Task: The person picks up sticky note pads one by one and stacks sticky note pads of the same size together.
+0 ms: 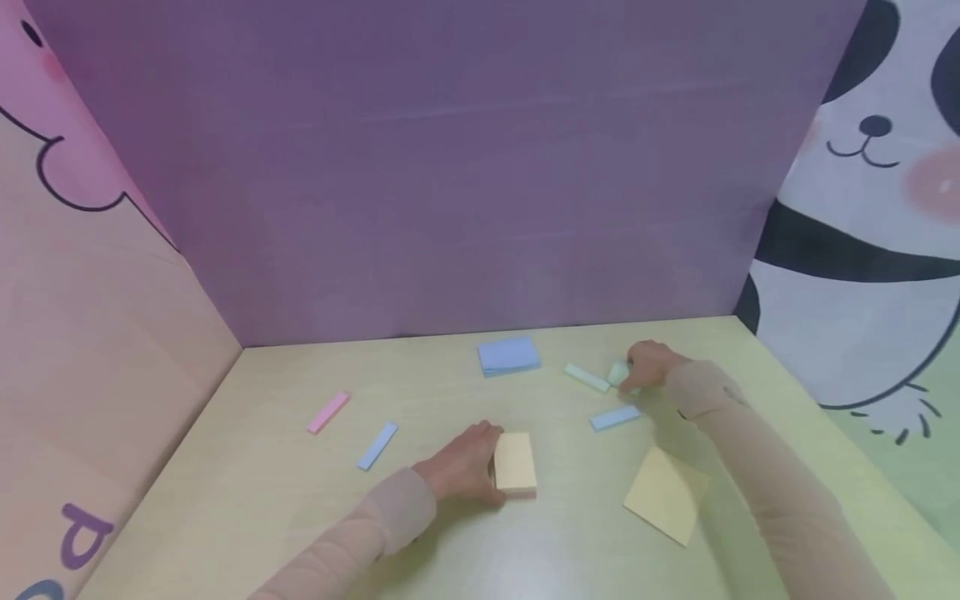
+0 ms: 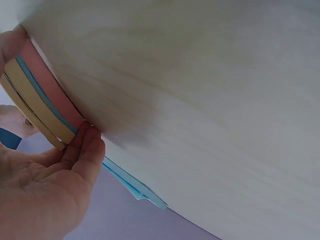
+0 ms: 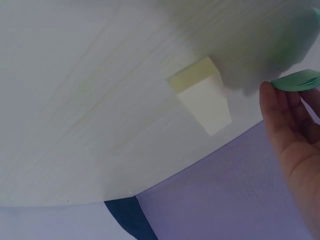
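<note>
My left hand (image 1: pixel 467 467) grips the edges of a stack of sticky note pads (image 1: pixel 515 461), pale yellow on top. From the left wrist view the stack's sides show yellow, blue and pink layers (image 2: pixel 52 85), with thumb and fingers at opposite edges. At the back right, my right hand (image 1: pixel 651 364) pinches a small light green sticky note pad (image 3: pixel 296 80), slightly bent, its sheets fanning at the edge. Close beside that hand lies a light green strip pad (image 1: pixel 587 377). A light blue strip pad (image 1: pixel 615 417) is just in front of it.
A blue sticky note pad (image 1: pixel 509 356) lies at the back middle. On the left are a pink strip pad (image 1: pixel 328 412) and a blue strip pad (image 1: pixel 377 446). A yellow square note (image 1: pixel 667 496) sits near the right forearm. The right wrist view shows a pale yellow block (image 3: pixel 202 95).
</note>
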`<state>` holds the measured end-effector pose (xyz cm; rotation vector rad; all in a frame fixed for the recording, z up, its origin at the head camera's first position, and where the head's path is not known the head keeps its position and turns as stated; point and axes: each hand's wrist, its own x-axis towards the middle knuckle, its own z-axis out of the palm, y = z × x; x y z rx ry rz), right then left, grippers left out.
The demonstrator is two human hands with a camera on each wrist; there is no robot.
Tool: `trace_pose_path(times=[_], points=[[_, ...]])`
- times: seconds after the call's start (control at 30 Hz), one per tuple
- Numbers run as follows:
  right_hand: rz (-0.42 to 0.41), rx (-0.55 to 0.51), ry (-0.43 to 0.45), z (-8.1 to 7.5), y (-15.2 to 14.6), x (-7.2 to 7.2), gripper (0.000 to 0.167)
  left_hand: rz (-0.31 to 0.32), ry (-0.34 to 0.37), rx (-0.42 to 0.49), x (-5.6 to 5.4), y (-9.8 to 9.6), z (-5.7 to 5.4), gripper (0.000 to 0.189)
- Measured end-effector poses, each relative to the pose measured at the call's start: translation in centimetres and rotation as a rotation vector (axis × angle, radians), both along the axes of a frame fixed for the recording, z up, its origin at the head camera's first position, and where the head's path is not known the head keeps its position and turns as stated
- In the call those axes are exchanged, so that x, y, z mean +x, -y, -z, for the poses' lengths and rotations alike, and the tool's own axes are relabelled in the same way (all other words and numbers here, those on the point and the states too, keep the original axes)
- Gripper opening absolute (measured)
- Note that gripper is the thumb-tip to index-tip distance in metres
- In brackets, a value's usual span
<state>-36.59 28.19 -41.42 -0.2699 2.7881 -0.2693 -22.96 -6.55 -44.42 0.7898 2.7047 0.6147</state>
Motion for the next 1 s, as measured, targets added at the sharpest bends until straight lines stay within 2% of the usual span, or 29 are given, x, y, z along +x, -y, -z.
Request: trace_pose_path(times=[0.57, 1.0], points=[[-0.063, 0.026, -0.079, -1.0, -0.2, 1.3, 0.054, 0.005, 0.0, 0.016, 0.0, 0.1, -0.1, 0.087], [-0.103, 0.008, -0.142, -1.9, -0.3, 1.6, 0.048, 0.021, -0.018, 0.034, 0.1, 0.2, -0.3, 0.084]])
